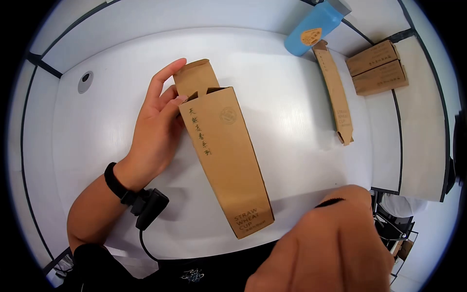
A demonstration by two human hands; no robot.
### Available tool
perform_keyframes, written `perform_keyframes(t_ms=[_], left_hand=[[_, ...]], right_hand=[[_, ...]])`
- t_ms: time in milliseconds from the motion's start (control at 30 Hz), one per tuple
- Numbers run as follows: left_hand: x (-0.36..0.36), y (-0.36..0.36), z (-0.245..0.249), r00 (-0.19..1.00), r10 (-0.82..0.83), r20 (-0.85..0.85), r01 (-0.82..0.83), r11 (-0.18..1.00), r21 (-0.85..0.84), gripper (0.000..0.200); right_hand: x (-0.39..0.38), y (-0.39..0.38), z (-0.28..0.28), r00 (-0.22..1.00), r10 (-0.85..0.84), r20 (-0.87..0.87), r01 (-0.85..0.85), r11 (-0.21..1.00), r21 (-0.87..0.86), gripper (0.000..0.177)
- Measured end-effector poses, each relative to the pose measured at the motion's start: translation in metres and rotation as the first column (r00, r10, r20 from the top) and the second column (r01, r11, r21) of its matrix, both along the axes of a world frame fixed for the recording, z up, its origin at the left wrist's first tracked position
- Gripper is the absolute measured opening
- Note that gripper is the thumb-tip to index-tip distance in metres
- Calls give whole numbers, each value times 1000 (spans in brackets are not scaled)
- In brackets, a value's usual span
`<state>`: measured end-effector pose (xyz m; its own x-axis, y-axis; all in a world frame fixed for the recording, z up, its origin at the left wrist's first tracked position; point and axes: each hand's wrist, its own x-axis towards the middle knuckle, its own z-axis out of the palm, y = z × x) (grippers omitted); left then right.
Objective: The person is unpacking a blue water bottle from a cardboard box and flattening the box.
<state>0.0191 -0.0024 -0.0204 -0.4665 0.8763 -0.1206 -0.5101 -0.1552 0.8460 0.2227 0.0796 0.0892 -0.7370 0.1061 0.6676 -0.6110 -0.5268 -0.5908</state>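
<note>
A tall brown cardboard box (226, 165) is printed with "STRAW WHEAT CUP" near its lower end and a column of dark characters higher up. Its top flap (197, 78) stands raised, with a dark gap showing at the opening. My left hand (160, 114) grips the box at its upper left corner, thumb at the front edge and fingers behind the flap. Close to the camera at the lower right is my right hand (316, 243), apart from the box. Its back faces me, blurred, and the fingertips are hidden.
A flattish, narrow brown carton (335, 92) lies on the white table (272, 126) to the right. Behind it stands a blue bottle (316, 27) with an orange label. Two stacked brown boxes (379, 68) sit at the far right. A round grommet (85, 82) is at the upper left.
</note>
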Motion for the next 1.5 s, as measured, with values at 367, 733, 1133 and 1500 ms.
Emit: perform_keyframes(t_ms=[367,733,1133,1500], left_hand=[[-2,0,-1,999,32,11,-32,999,1,55],[-1,-1,3,1000,18,-23,-18,1000,-13,54],[0,-1,6,1000,16,-16,-16,1000,-17,55],[-2,-3,-4,997,53,-62,-55,998,-40,51]], right_hand=[[-20,33,-9,840,123,529,13,969,-247,55],[-28,36,-5,658,-210,724,274,961,29,54],[-51,98,-62,626,-512,588,504,841,195,45],[-67,99,-99,613,-90,785,45,996,78,72]])
